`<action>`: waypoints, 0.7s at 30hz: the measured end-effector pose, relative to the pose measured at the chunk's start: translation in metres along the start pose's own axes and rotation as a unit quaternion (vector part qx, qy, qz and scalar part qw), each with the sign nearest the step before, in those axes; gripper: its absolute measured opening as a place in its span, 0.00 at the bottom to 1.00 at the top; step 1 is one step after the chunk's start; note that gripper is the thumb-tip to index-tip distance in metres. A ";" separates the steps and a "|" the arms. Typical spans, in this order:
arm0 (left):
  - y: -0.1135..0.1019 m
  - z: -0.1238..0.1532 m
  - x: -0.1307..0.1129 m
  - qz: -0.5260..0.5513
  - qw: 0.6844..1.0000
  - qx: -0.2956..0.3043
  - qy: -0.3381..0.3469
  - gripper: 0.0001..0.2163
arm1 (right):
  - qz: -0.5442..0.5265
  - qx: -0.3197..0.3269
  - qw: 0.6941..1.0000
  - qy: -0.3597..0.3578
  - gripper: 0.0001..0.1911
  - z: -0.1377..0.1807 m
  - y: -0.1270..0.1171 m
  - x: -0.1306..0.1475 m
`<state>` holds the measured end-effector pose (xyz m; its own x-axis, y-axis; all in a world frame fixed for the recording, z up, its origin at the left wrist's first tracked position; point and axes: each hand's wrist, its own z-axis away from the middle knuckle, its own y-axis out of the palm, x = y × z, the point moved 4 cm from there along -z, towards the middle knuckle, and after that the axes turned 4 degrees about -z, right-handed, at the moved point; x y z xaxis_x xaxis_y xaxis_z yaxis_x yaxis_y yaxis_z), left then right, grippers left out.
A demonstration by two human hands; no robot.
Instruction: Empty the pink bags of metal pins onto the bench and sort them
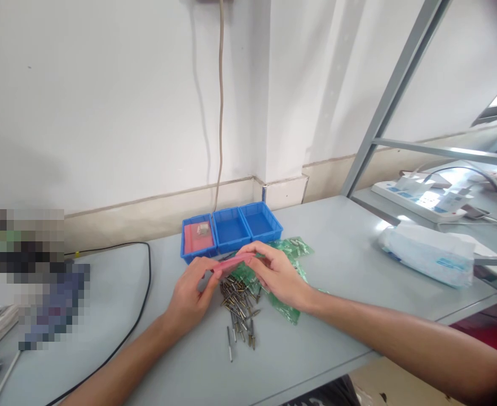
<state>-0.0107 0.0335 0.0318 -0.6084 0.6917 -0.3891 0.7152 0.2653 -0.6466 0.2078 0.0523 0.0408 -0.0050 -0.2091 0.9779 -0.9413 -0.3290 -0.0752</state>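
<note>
Between my two hands is a small pink plastic bag (233,261), pinched at both ends above the table. My left hand (194,290) grips its left end with thumb and fingers. On the other end, my right hand (276,273) closes thumb and fingers over the pink edge. Just below lies a loose pile of metal rivets or similar thin pins (237,304), a single one apart at the front. Green plastic bags (288,309) lie under and behind my right hand. Behind the hands stands a blue three-part bin (231,228); its left compartment holds flat pink bags (197,239).
A black cable (149,282) curves over the grey table (341,248) on the left. To the right are a white-and-blue soft pack (428,254) and a metal shelf frame (394,96). A power strip (419,200) lies behind the frame. The wall closes off the back.
</note>
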 end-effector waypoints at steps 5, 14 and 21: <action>-0.001 0.003 -0.007 -0.004 0.998 -0.008 0.057 0.05 | 0.085 -0.050 0.992 -0.072 0.14 -0.001 -0.005 0.006; -0.007 0.004 -0.011 -0.057 0.987 -0.072 0.134 0.12 | -0.089 -0.053 0.995 0.012 0.17 -0.001 -0.001 -0.002; -0.007 0.004 -0.019 -0.095 0.974 -0.002 0.207 0.09 | -0.083 -0.075 0.994 0.020 0.17 -0.003 -0.005 -0.006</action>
<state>-0.0055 0.0158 0.0416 -0.5400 0.8409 0.0352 0.6054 0.4172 -0.6778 0.2118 0.0584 0.0363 0.1441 -0.1260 0.9815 -0.9699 -0.2149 0.1148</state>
